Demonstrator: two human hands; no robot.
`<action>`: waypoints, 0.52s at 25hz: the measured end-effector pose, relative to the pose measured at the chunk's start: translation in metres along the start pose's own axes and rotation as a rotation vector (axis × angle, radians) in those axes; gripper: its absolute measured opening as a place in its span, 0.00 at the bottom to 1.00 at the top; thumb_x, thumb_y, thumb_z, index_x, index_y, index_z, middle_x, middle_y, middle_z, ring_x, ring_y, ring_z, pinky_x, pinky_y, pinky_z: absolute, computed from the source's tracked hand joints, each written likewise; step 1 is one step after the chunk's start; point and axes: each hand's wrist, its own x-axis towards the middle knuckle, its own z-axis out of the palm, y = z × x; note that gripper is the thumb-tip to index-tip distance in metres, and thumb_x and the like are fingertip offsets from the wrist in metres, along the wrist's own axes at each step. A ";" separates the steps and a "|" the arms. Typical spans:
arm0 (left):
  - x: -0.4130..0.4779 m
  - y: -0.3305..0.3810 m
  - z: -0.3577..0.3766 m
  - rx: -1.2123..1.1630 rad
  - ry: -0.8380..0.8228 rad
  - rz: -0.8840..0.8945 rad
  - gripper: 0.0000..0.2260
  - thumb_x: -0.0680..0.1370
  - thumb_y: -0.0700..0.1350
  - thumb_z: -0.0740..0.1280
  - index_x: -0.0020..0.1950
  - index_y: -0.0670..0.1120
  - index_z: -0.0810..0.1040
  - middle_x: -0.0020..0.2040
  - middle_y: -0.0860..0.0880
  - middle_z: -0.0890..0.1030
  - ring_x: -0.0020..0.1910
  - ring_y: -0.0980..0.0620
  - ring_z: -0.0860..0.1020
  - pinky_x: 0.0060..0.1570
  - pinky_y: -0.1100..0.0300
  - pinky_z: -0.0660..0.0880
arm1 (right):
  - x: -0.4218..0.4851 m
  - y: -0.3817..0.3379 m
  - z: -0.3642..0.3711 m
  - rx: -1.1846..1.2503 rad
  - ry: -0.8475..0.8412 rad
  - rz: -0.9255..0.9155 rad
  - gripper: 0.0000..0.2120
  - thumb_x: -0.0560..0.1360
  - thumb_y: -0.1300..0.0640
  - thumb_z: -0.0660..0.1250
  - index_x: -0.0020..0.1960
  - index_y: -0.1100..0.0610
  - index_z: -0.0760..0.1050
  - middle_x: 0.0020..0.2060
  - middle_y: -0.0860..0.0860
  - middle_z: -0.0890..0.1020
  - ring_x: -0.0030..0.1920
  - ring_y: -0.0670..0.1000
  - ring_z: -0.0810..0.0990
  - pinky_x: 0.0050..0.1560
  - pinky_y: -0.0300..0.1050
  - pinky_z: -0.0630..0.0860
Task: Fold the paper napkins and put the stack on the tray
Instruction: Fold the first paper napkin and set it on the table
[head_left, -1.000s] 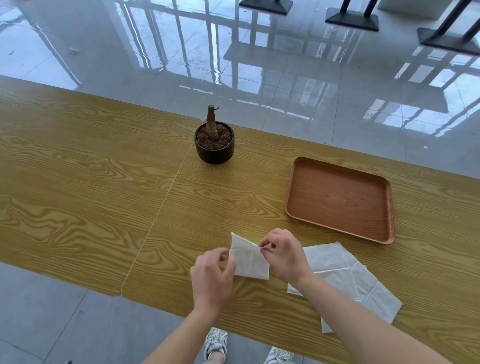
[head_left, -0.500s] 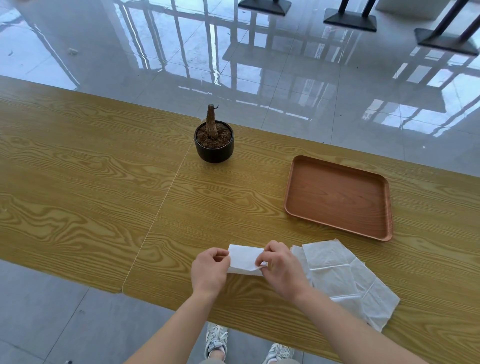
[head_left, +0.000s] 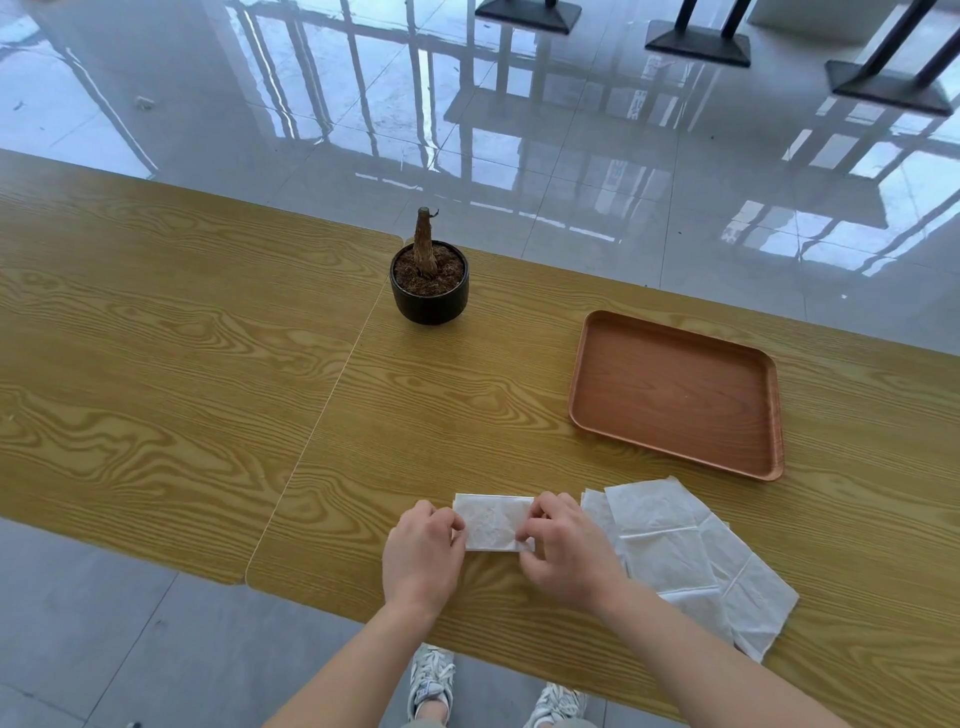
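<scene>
A small folded white napkin (head_left: 493, 521) lies flat on the wooden table (head_left: 208, 374) near its front edge. My left hand (head_left: 422, 556) pinches the napkin's left end and my right hand (head_left: 566, 551) pinches its right end. Just right of my right hand lies a loose pile of unfolded white napkins (head_left: 685, 551), partly hidden under my right forearm. The brown wooden tray (head_left: 675, 389) sits farther back on the right with nothing in it.
A black pot with a bare brown stump (head_left: 429, 283) stands at the table's far edge, left of the tray. A seam between two tabletops (head_left: 332, 410) runs left of my hands. Shiny tiled floor and black table bases lie beyond.
The napkin was held up on edge a second ago; now it is folded down and lies flat on the table, with both hands lowered onto its ends.
</scene>
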 end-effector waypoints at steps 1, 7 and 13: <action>-0.001 -0.001 0.001 0.062 0.025 0.071 0.06 0.74 0.43 0.72 0.50 0.48 0.82 0.46 0.50 0.77 0.46 0.48 0.76 0.43 0.52 0.76 | 0.001 0.000 0.001 0.004 0.017 0.005 0.08 0.76 0.50 0.67 0.46 0.52 0.82 0.46 0.44 0.76 0.51 0.47 0.71 0.46 0.43 0.76; -0.005 0.000 0.004 0.341 -0.001 0.328 0.17 0.68 0.52 0.78 0.54 0.51 0.83 0.57 0.45 0.81 0.52 0.44 0.79 0.44 0.49 0.78 | 0.003 0.004 0.003 -0.025 -0.024 0.005 0.05 0.78 0.54 0.67 0.48 0.52 0.81 0.49 0.46 0.77 0.54 0.49 0.73 0.49 0.47 0.77; -0.008 -0.002 0.005 0.386 -0.010 0.310 0.18 0.69 0.54 0.73 0.58 0.51 0.82 0.58 0.45 0.81 0.52 0.44 0.79 0.44 0.48 0.77 | 0.019 0.004 -0.003 -0.015 0.073 0.052 0.11 0.78 0.55 0.67 0.59 0.53 0.78 0.53 0.47 0.77 0.55 0.51 0.73 0.54 0.48 0.76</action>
